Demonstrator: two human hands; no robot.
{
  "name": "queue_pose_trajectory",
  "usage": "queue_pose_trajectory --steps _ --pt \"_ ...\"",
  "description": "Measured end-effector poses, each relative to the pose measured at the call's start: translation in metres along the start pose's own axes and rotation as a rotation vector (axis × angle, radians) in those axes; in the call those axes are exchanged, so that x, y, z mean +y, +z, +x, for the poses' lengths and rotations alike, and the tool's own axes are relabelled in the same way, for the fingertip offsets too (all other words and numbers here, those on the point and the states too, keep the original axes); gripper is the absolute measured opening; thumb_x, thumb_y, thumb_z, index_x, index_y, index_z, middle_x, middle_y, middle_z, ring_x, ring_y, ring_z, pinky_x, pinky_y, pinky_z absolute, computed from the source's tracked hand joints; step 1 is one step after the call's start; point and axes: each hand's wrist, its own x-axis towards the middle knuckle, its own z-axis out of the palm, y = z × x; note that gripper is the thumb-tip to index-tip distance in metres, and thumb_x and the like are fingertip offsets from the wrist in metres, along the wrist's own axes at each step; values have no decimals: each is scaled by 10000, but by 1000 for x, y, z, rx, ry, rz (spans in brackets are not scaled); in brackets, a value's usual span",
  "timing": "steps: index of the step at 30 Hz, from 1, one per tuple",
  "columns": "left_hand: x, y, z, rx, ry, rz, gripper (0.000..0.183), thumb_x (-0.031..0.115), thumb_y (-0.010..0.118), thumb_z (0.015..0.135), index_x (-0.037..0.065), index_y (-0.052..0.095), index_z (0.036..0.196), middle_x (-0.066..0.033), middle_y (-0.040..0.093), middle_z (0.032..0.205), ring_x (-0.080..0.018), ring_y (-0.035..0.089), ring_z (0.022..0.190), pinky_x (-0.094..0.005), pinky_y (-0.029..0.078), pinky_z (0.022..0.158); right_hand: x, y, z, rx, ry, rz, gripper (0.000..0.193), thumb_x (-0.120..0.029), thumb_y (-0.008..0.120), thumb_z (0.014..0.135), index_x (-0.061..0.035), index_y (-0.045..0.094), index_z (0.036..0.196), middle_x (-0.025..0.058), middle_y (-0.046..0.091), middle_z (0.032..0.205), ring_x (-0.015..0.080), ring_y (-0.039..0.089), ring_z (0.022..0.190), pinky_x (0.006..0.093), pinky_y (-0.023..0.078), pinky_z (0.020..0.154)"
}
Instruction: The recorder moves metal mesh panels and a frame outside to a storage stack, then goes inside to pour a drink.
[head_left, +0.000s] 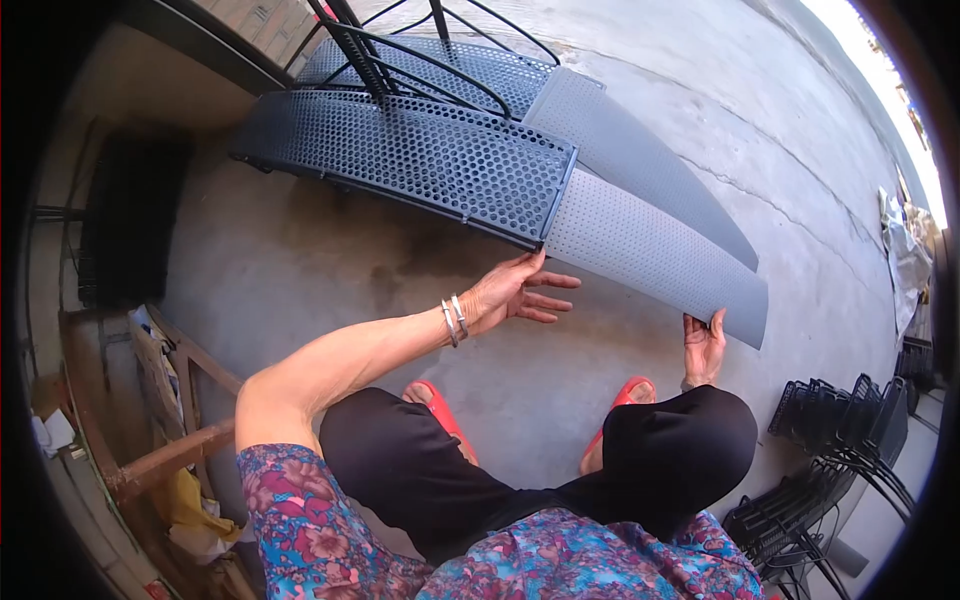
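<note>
A long grey sheet dotted with tiny holes [650, 240] sticks out to the right from the end of a dark metal shelf with round holes [430, 155]. My right hand [705, 352] grips the near edge of this sheet close to its right end, thumb on top. At the shelf's near right corner is my left hand [515, 292], its thumb touching the corner and its other fingers spread beneath, holding nothing. Behind, a second grey sheet [630, 150] extends from another holed metal shelf [480, 70]. Both shelves rest low over the concrete floor.
Black metal posts and bent rods [365, 55] rise from the shelves. Black wire racks [840, 430] are stacked at the lower right. A brown wooden frame [175, 460] stands at left, with a dark panel [135, 220] beyond it. Crumpled plastic [900, 250] lies far right.
</note>
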Motion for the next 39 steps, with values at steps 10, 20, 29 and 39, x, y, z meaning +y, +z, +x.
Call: queue_pose_trajectory --steps 10,20,29,39 --pt "16 -57 -50 88 12 56 281 259 488 890 28 501 1050 -193 541 1141 -315 553 1037 -408 470 861 47 76 -12 -254 227 31 337 -289 449 918 -72 471 1175 78 520 1182 237 466 1139 393 401 943" --pt "21 -92 -50 423 553 -294 369 320 468 901 0 488 1083 -156 544 1035 -303 532 974 -429 441 875 65 132 -16 -573 718 -157 661 -520 425 862 2 373 1265 217 350 1330 375 351 1221 423 429 889" --pt "17 -92 -42 361 633 -338 289 272 406 932 41 492 1083 -141 559 1051 -280 528 1023 -430 418 908 24 54 4 -201 366 166 430 -400 520 857 -88 504 1152 98 543 1144 269 503 1062 441 428 892" --pt "18 -96 -40 350 668 -305 298 288 401 931 60 483 1103 -128 566 1060 -274 528 1012 -436 412 904 4 23 -19 -260 295 -40 303 -271 457 914 -91 508 1152 106 528 1177 261 503 1088 401 447 847"
